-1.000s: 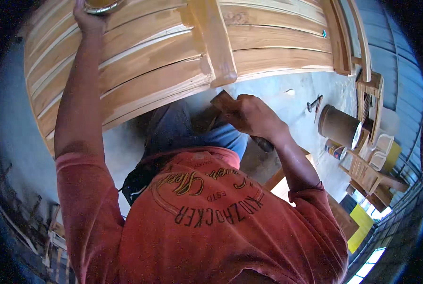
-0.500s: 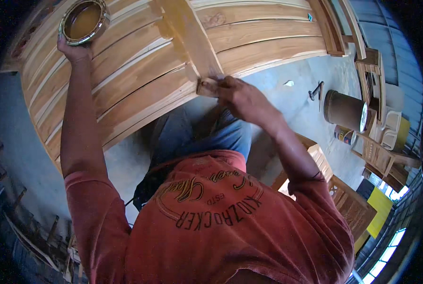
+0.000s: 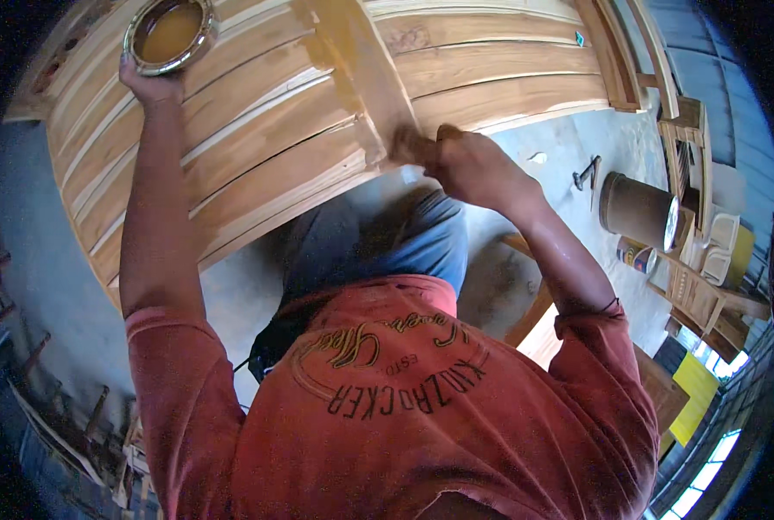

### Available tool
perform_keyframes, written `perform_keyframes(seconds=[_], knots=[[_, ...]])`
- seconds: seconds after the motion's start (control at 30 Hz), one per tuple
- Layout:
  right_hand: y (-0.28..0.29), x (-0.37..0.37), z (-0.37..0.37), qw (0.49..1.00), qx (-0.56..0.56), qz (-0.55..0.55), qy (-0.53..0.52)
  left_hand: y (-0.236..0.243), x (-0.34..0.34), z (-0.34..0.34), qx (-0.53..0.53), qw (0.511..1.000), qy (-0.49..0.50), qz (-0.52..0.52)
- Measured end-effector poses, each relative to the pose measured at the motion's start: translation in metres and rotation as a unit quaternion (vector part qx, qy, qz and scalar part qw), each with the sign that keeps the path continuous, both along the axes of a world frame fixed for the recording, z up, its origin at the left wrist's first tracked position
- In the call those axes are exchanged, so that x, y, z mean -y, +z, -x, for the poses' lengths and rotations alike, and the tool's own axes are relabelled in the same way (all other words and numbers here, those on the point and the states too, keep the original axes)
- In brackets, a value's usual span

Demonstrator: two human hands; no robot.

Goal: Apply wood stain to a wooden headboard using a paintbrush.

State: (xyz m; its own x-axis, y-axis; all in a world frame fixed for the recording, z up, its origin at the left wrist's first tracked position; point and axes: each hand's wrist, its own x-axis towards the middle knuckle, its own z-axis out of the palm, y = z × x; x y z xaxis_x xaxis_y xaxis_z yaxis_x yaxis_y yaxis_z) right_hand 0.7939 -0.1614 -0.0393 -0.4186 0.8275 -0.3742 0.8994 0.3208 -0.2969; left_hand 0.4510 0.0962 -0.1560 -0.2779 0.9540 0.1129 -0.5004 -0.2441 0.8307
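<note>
Up at the far left, my left hand point(image 3: 151, 85) grips a round open tin point(image 3: 172, 66) from below and the side. Amber liquid lies in the tin. My right hand point(image 3: 482, 173) is closed on a short, flat brown thing point(image 3: 410, 146), too smeared by motion to name. Its end is at the lower part of the upright board of a slatted wooden panel point(image 3: 274, 130), close to the panel's near edge. Darker, wet-looking amber patches show on that board and on the slat ends to its left. Pale streaks run along several slats.
To the right on the floor stand a dark bucket point(image 3: 638, 210) and a smaller labelled can point(image 3: 636, 254). A hammer point(image 3: 587, 173) is near them. Wooden frames point(image 3: 686, 130), white plastic chairs point(image 3: 718, 247) and a yellow sheet point(image 3: 697, 397) line the right side.
My right hand has moved slightly right and up with the brown thing, along the upright board's lower end. The whole view has shifted a little; my left hand still holds the tin.
</note>
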Motion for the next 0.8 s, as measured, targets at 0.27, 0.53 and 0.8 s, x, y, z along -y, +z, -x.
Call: perform_keyframes(seconds=[0.27,0.53,0.8], knots=[[-0.036,0.043,0.032,0.988,-0.139,-0.009,-0.073,0.004,0.002,-0.01,0.008,0.998,0.026,0.048],[-0.006,0.061,0.033,0.985,-0.121,0.057,-0.11,0.001,0.001,0.002,0.031,0.999,-0.02,0.019],[-0.065,0.081,0.021,0.996,-0.073,-0.05,-0.023,0.034,0.023,-0.028,0.051,0.997,-0.05,0.035]])
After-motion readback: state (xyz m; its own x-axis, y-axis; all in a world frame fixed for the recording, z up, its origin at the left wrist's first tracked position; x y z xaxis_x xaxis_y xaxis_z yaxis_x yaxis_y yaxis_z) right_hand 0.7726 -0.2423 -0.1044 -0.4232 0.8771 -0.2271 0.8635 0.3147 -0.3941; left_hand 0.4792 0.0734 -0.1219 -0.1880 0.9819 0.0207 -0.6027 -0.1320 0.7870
